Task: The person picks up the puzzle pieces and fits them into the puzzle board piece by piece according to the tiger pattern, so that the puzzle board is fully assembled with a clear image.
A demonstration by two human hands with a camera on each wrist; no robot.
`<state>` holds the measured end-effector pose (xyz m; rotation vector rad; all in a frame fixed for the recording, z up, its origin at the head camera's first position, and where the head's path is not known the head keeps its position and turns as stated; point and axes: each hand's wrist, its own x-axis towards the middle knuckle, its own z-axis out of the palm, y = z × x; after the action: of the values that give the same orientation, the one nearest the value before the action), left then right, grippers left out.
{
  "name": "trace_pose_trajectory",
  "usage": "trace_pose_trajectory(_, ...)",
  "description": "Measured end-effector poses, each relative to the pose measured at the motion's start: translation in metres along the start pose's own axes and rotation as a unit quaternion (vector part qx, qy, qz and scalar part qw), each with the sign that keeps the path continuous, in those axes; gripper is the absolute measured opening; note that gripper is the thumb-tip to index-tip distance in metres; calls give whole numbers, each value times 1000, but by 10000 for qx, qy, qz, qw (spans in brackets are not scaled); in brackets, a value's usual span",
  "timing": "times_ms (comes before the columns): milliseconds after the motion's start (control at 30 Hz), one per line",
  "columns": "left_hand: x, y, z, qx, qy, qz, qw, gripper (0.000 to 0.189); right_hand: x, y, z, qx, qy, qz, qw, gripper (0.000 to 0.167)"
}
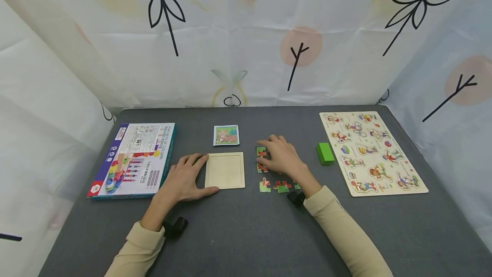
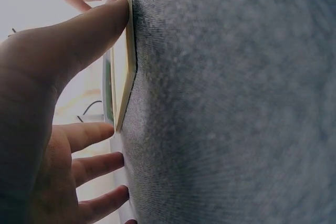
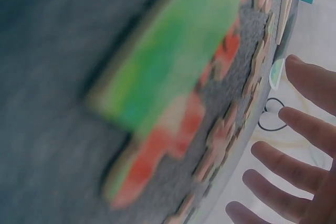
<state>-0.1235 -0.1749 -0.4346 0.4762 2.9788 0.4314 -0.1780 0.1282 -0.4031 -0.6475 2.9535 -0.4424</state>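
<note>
My left hand (image 1: 187, 179) lies at the left side of a shallow wooden puzzle tray (image 1: 224, 171), its fingers spread. The thumb rests on the tray's near edge (image 2: 129, 66) in the left wrist view, and the index fingertip is at a corner. Over loose green and red jigsaw pieces (image 1: 265, 186) hovers my right hand (image 1: 280, 156), partly covering them. In the right wrist view its fingers (image 3: 294, 135) are extended, with no piece seen between them, and a large blurred jigsaw piece (image 3: 173, 66) lies near the camera.
Behind the tray lies a small picture card (image 1: 226, 135). A boxed toy set (image 1: 134, 161) is at the left. To the right are a green block (image 1: 325, 154) and a printed board with knobless pictures (image 1: 370, 153), all on the grey table (image 1: 246, 234).
</note>
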Motion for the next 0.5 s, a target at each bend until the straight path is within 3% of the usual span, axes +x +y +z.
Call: trace_pose_trajectory(500, 6, -1, -3, 80, -126, 0, 9999, 100, 16, 0, 5, -23, -310, 60, 9995, 41)
